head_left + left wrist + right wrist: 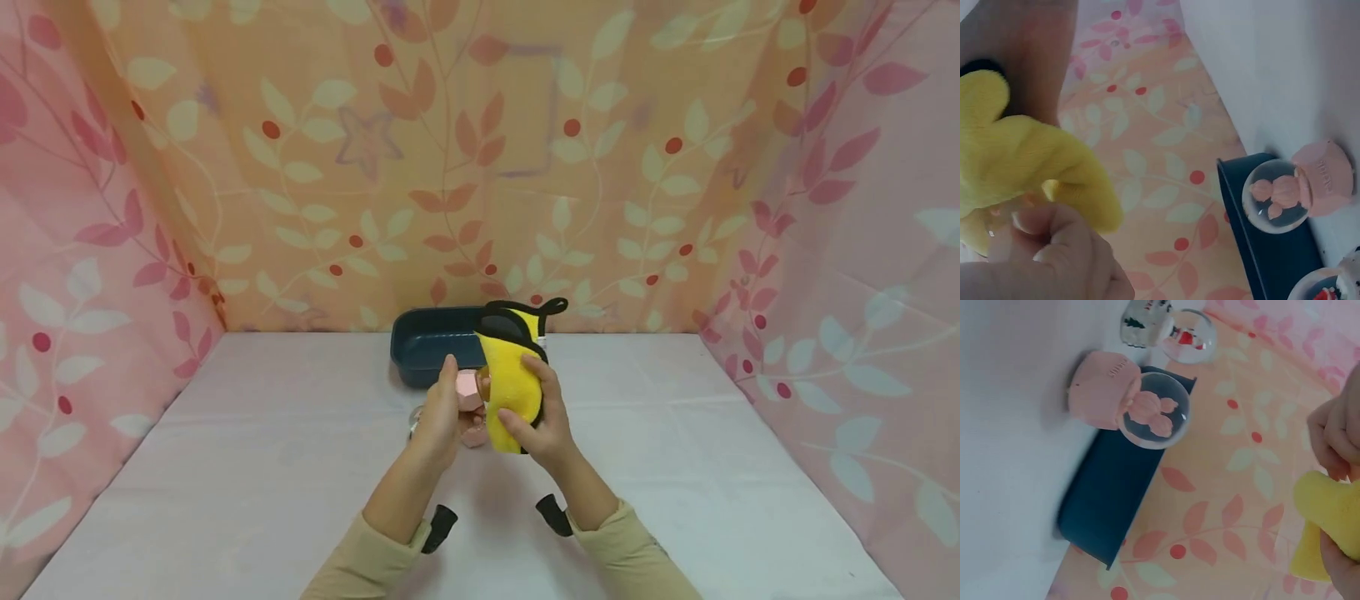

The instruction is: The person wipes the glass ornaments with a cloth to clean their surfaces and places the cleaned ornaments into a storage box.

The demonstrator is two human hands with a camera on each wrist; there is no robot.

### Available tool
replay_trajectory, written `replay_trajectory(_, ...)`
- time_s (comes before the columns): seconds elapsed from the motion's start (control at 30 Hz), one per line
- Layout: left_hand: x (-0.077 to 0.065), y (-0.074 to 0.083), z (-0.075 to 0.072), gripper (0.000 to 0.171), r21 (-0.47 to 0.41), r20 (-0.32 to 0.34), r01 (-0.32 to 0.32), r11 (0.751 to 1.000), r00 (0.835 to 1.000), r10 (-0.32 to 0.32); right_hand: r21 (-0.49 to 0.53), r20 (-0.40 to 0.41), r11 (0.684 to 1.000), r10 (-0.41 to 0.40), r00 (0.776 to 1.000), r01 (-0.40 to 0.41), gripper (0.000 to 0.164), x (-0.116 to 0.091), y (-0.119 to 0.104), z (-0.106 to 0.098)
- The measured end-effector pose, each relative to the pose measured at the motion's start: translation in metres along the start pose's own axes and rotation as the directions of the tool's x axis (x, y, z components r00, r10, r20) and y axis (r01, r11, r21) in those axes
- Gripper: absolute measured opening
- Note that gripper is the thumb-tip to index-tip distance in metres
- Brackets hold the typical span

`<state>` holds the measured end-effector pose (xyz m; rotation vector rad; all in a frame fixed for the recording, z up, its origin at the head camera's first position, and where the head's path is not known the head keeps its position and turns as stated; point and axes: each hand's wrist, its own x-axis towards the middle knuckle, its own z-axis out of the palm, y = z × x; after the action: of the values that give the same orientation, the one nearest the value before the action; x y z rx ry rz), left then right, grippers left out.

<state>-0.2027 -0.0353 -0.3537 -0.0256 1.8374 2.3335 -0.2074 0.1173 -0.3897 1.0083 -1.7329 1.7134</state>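
My left hand grips a snow globe by its pink faceted base. Most of its glass is hidden under a yellow cloth with black trim and a hanging loop. My right hand holds that cloth, thumb in front, wrapped against the globe. In the left wrist view, the curled left fingers touch the cloth's edge. On the table below stands a second pink snow globe with a pink figure inside. Beside it is a snow globe with a white patterned base and a red-and-white figure.
A dark blue rectangular tray stands on the white tabletop behind the hands. Floral curtains enclose the back and both sides. Black pieces stick out at both wrists beside the sleeves.
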Motion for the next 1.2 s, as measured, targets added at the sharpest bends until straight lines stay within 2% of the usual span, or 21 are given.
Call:
replay_trajectory(0.07,0.000,0.001,0.001,0.060,0.003,-0.036,-0.030,1.000,0.999,0.030,-0.055,0.012,0.998,-0.035,0.999,0.035,0.059,0.000,0.003,0.003)
replay_trajectory(0.13,0.000,0.002,0.001,0.059,0.041,-0.033,-0.050,0.998,0.998,0.051,-0.095,-0.018,0.995,-0.026,0.999,0.024,0.060,-0.001,0.005,0.005)
replay_trajectory(0.27,-0.003,0.003,0.002,0.057,0.126,0.044,-0.045,0.991,0.998,0.040,-0.156,-0.097,0.988,-0.001,0.995,-0.014,0.061,0.000,0.004,0.007)
replay_trajectory(0.4,-0.003,0.002,0.002,0.048,0.130,0.128,-0.032,0.991,0.992,0.015,-0.192,-0.093,0.981,-0.024,0.995,0.006,0.060,0.002,0.004,0.006)
replay_trajectory(0.53,-0.003,-0.001,0.001,0.033,0.085,0.197,-0.102,0.991,0.977,0.083,-0.211,-0.066,0.977,-0.044,0.997,0.029,0.057,0.005,0.004,0.005)
replay_trajectory(0.67,-0.004,-0.005,0.000,0.039,0.130,0.204,-0.142,0.981,0.972,0.114,-0.234,-0.117,0.972,-0.052,0.992,0.024,0.056,0.007,0.003,0.006)
replay_trajectory(0.73,-0.005,-0.006,-0.001,0.049,0.177,0.187,-0.132,0.975,0.977,0.098,-0.238,-0.160,0.971,-0.049,0.986,0.010,0.055,0.008,0.003,0.007)
replay_trajectory(0.83,-0.005,-0.007,-0.001,0.056,0.229,0.196,-0.143,0.963,0.976,0.098,-0.217,-0.226,0.975,-0.010,0.974,-0.041,0.055,0.008,0.003,0.008)
replay_trajectory(0.93,-0.005,-0.008,-0.002,0.056,0.274,0.240,-0.176,0.946,0.965,0.110,-0.184,-0.282,0.978,0.041,0.959,-0.096,0.055,0.007,0.001,0.009)
replay_trajectory(1.03,-0.005,-0.009,-0.003,0.055,0.329,0.283,-0.222,0.918,0.951,0.128,-0.161,-0.318,0.978,0.074,0.945,-0.131,0.056,0.006,0.000,0.008)
replay_trajectory(1.13,-0.006,-0.010,-0.004,0.058,0.388,0.279,-0.263,0.883,0.947,0.160,-0.169,-0.329,0.977,0.069,0.942,-0.131,0.056,0.006,-0.001,0.009)
replay_trajectory(1.2,-0.006,-0.011,-0.005,0.062,0.408,0.251,-0.276,0.870,0.950,0.184,-0.182,-0.324,0.976,0.056,0.944,-0.121,0.056,0.007,-0.001,0.010)
